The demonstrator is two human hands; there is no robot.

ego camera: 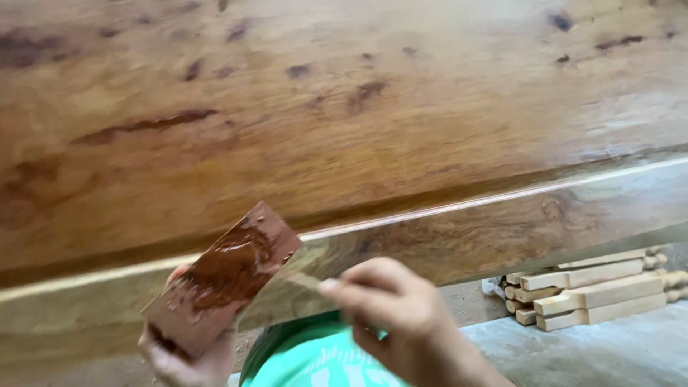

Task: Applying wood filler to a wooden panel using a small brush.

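while the left hand (188,358) grips a small board (223,278) smeared with wet reddish filler, the right hand (401,315) pinches a thin blade (304,281), tip at the board's right edge, just under the slab's (344,129) front edge. i'd say load light and keep the blade flat so nothing drips. room's tight up against the slab, open below and right toward the stacked legs (595,290) on the floor (609,351).

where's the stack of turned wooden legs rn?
Head view, lower right: the stack of wooden legs lies on the concrete floor, below the slab's edge, right of the right hand.
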